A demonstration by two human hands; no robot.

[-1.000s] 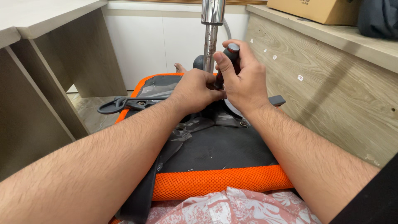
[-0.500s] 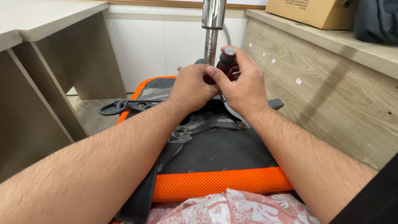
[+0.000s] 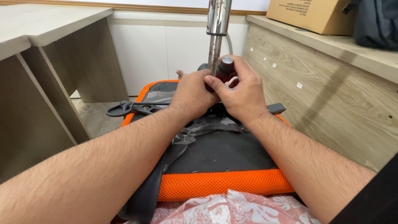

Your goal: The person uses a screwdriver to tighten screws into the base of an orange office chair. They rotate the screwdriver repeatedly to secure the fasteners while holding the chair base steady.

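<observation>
My left hand (image 3: 192, 94) is curled shut around the base of the shiny chromed metal cylinder (image 3: 217, 35), the gas-lift post that rises straight up from the middle of the upturned office chair seat with its orange mesh edge and black underside (image 3: 215, 182). My right hand (image 3: 242, 93) sits just beside it, touching it thumb to knuckle, and its fingers are closed on the dark red, round-capped handle of a hand tool (image 3: 225, 68); the handle stands upright, pressed against the right side of the post, and I cannot see the working end because my palm covers it. The seat lies flat across my lap, the orange mesh rim nearest me, above the red and white floral fabric (image 3: 232, 209) of my clothing. A sheet of crumpled clear plastic wrap (image 3: 195, 132) clings to the black underside below my wrists. A black plastic adjustment lever (image 3: 124, 109) sticks out to the left past the seat edge, and a short grey lever tab (image 3: 275, 108) pokes out on the right. To the left stands a pale wooden desk (image 3: 45, 29); to the right, a wood-grain panel (image 3: 331, 95) topped by a brown cardboard box (image 3: 311, 14).
</observation>
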